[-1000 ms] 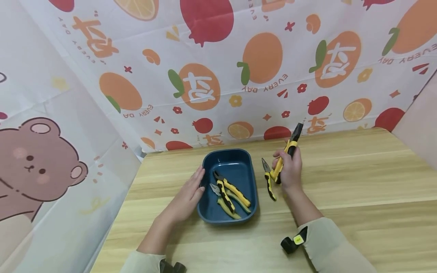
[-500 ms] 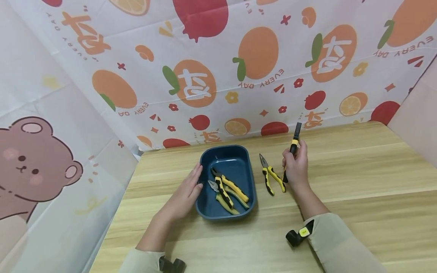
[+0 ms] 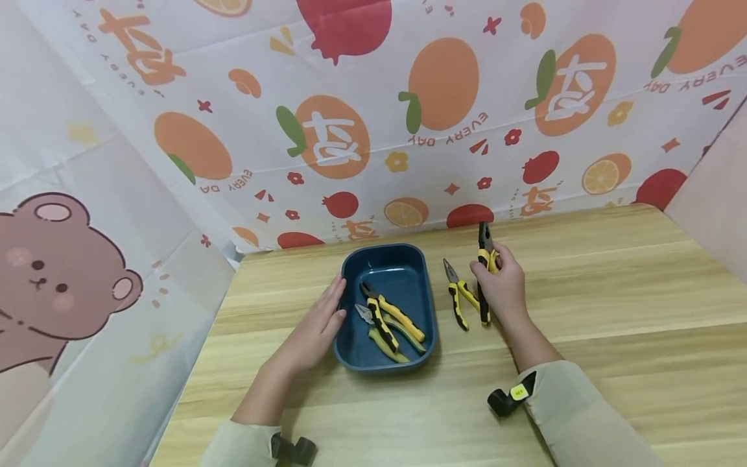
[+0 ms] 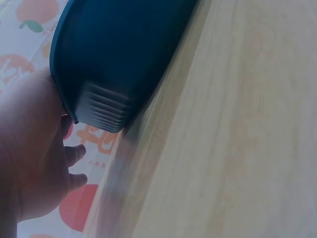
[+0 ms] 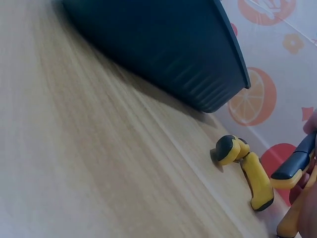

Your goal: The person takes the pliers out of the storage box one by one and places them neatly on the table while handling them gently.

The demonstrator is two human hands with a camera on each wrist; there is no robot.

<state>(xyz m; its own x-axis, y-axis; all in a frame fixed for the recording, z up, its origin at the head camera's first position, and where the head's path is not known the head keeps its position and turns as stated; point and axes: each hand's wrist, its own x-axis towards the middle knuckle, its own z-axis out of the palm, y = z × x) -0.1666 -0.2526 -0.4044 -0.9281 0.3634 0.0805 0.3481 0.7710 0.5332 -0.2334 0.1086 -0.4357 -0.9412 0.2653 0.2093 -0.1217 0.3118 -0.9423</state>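
My right hand [image 3: 506, 285] grips black-and-yellow pliers [image 3: 484, 259] by their handles, blunt black head pointing toward the back. Their handle ends show at the right edge of the right wrist view, where black-and-yellow pliers [image 5: 258, 183] also lie on the table. From the head these are long-nose pliers [image 3: 454, 285], just left of the held pair, which overlaps one handle. My left hand [image 3: 312, 332] rests with straight fingers along the left wall of a dark blue bin [image 3: 385, 370]. Inside lie two crossed pliers, one black-and-yellow [image 3: 382, 327], the other with dull yellow-green handles [image 3: 380, 344].
The wooden table [image 3: 613, 311] stretches out to the right of the right hand. A fruit-print cloth [image 3: 373, 84] hangs behind the table's back edge, and a bear-print sheet [image 3: 70, 272] hangs at the left.
My right hand has turned the held pliers, so their flat side now shows, and shifted them slightly left over the last half second. The left hand stays on the bin.
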